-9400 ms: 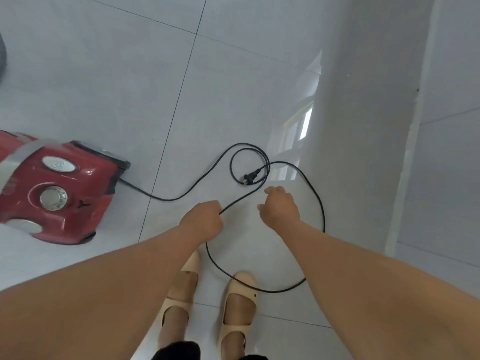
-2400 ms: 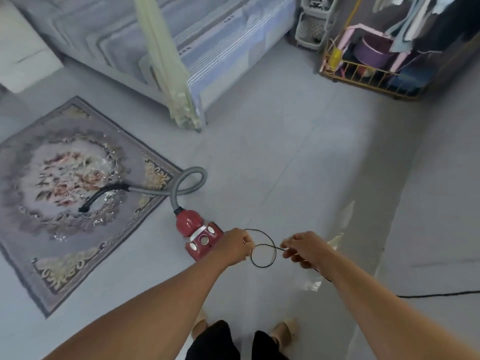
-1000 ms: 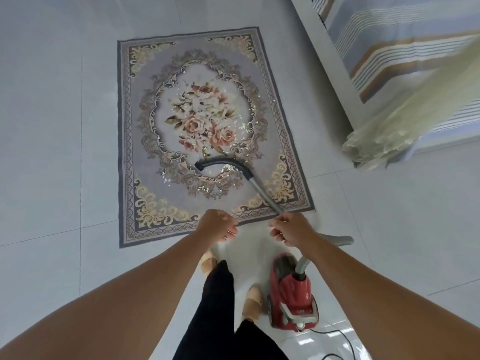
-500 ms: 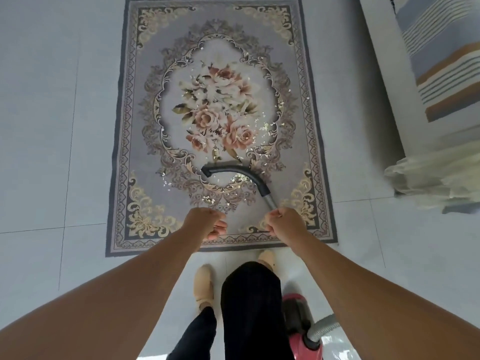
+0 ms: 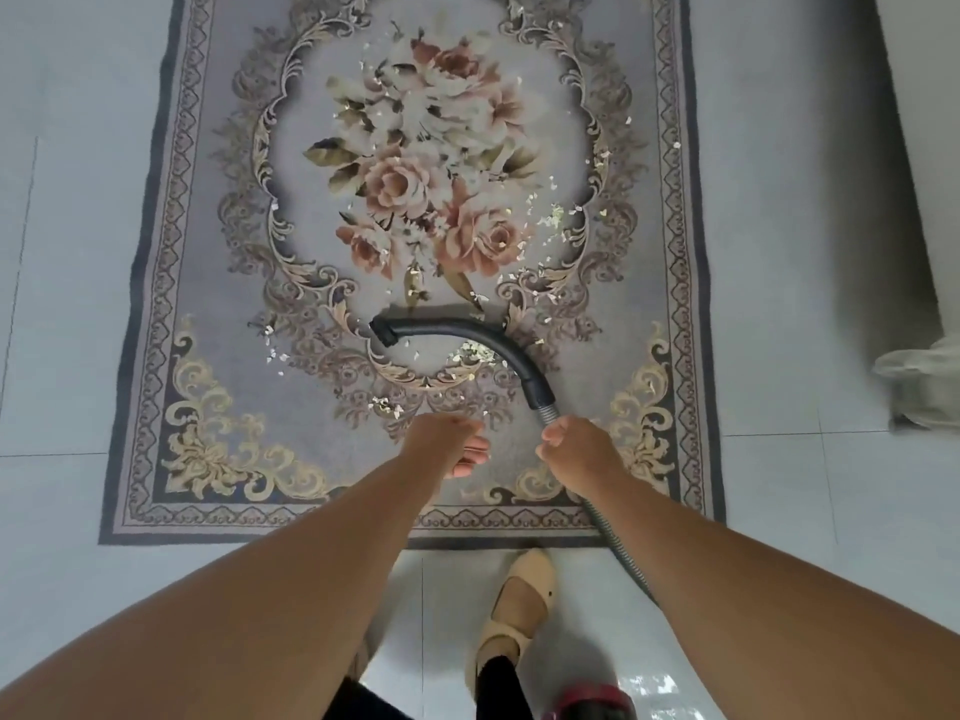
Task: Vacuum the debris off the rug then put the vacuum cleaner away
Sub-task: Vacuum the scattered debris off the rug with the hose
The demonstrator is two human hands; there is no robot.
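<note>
The grey floral rug [image 5: 218,283] lies on the tiled floor, with several pale flakes of debris [image 5: 470,350] scattered over its middle and lower part. The vacuum's black curved nozzle [image 5: 457,330] lies flat on the rug and joins a grey ribbed hose [image 5: 621,550]. That hose runs back toward the red vacuum body [image 5: 589,706] at the bottom edge. My right hand [image 5: 579,449] hovers over the hose just behind the black cuff, fingers loosely curled, hiding a stretch of it. My left hand [image 5: 447,444] hangs beside it, loosely curled and holding nothing.
A bed base [image 5: 914,163] with a pale bundled curtain [image 5: 922,376] stands along the right side. Grey floor tiles [image 5: 62,252] surround the rug. My foot in a beige shoe [image 5: 519,605] stands just below the rug's near edge.
I have stepped closer to the rug, so it now fills the view. Both hands have moved forward over its near edge, the right one now above the hose. The nozzle has stayed in place.
</note>
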